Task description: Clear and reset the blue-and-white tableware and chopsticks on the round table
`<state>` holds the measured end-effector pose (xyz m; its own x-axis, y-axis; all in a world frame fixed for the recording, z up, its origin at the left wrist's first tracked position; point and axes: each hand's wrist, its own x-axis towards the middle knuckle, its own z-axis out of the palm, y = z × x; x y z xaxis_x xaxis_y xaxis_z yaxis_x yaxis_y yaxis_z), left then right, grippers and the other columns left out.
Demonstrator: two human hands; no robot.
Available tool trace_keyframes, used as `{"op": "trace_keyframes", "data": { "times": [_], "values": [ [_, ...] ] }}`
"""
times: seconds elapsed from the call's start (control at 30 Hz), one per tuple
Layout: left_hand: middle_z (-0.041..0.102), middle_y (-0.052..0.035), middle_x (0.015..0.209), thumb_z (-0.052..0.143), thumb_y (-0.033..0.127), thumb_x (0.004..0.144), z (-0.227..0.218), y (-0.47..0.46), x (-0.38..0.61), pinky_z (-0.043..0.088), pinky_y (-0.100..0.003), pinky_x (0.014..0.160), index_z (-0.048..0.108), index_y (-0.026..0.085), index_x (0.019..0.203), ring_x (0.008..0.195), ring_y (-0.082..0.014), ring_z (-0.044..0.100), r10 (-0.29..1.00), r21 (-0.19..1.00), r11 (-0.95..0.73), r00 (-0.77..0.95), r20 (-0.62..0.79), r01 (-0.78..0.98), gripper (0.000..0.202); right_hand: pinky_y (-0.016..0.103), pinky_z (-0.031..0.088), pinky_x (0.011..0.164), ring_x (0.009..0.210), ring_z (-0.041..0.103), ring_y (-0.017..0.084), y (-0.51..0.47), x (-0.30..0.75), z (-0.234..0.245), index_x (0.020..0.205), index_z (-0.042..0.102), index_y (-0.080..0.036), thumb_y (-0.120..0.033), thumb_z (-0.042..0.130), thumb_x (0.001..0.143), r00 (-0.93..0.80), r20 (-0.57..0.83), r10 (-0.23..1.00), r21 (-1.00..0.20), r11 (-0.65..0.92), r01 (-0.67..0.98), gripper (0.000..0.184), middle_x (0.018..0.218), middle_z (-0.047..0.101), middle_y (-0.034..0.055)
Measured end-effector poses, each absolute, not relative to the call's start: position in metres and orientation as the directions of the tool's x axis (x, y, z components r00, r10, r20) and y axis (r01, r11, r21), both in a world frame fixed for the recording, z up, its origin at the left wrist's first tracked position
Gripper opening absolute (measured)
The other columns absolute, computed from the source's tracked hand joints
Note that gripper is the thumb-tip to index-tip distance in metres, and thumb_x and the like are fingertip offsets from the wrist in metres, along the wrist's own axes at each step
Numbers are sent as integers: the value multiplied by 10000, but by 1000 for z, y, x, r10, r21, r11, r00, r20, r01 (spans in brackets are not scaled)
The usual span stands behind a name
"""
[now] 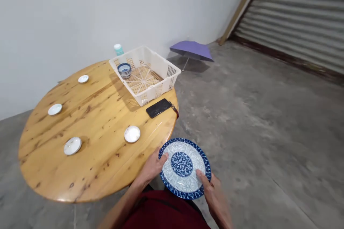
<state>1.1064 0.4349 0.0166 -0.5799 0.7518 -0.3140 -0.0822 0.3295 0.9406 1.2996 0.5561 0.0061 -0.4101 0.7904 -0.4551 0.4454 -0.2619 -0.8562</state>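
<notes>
I hold a blue and white patterned plate [184,167] in both hands, just off the near right edge of a round wooden table [94,128]. My left hand [152,167] grips its left rim with the thumb on top. My right hand [212,190] grips the lower right rim, thumb on the plate's face. The plate is level, face up, above my red clothing.
On the table lie several small white saucers [132,134], a black phone [159,108], and a white plastic basket [146,75] holding stacked blue bowls [124,69]. A teal-capped bottle [118,49] stands behind the basket. A purple umbrella [191,50] lies on the concrete floor by the wall.
</notes>
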Motion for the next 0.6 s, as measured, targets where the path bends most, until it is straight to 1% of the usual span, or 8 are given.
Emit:
{"op": "trace_keyframes", "data": {
  "times": [0.07, 0.13, 0.3, 0.37, 0.47, 0.53, 0.6],
  "values": [
    [742, -130, 1232, 646, 609, 839, 23, 454, 1115, 389, -498, 1186, 705, 203, 1222, 1314, -367, 580, 714, 949, 310, -645, -272, -57, 562, 434, 565, 853, 958, 712, 353, 586, 1306, 9, 948, 736, -176, -679, 650, 717, -442, -467, 766, -848, -248, 468, 560, 983, 784, 125],
    [753, -126, 1202, 680, 601, 811, 29, 468, 1118, 395, -501, 1180, 729, 219, 1158, 1287, -376, 601, 678, 948, 314, -685, -265, -56, 519, 427, 571, 831, 938, 716, 351, 610, 1305, 14, 897, 736, -201, -660, 669, 712, -459, -479, 748, -845, -251, 473, 500, 952, 788, 109],
    [776, -81, 1109, 725, 589, 777, 44, 494, 1102, 396, -453, 1173, 734, 260, 1046, 1278, -351, 609, 629, 940, 309, -710, -315, -143, 425, 399, 579, 782, 882, 718, 338, 654, 1279, 31, 785, 710, -215, -593, 730, 672, -495, -507, 705, -846, -297, 443, 395, 830, 776, 71],
    [772, -88, 1101, 723, 590, 784, 51, 502, 1088, 383, -457, 1175, 730, 256, 1011, 1279, -357, 604, 624, 931, 320, -700, -348, -177, 404, 377, 574, 757, 831, 712, 315, 668, 1263, 39, 740, 696, -213, -566, 753, 655, -506, -499, 704, -851, -289, 438, 367, 790, 766, 56],
    [768, -109, 1087, 704, 605, 801, 62, 511, 1064, 375, -471, 1165, 727, 246, 972, 1279, -391, 590, 613, 923, 330, -698, -370, -199, 399, 350, 561, 697, 749, 698, 279, 687, 1236, 53, 738, 699, -205, -537, 779, 642, -521, -477, 708, -865, -274, 421, 355, 758, 758, 39],
    [772, -98, 1032, 701, 614, 803, 71, 516, 1045, 385, -461, 1152, 725, 256, 930, 1273, -396, 587, 618, 936, 298, -710, -338, -186, 381, 337, 546, 654, 705, 690, 265, 700, 1217, 61, 744, 703, -195, -524, 788, 633, -534, -458, 711, -877, -262, 403, 358, 732, 752, 39],
    [771, -79, 993, 699, 615, 807, 81, 522, 1026, 416, -444, 1127, 720, 267, 893, 1237, -378, 609, 637, 958, 248, -721, -273, -144, 359, 332, 534, 629, 677, 688, 257, 714, 1195, 71, 748, 707, -180, -510, 793, 625, -562, -433, 705, -891, -240, 385, 362, 729, 755, 48]
  ]
}}
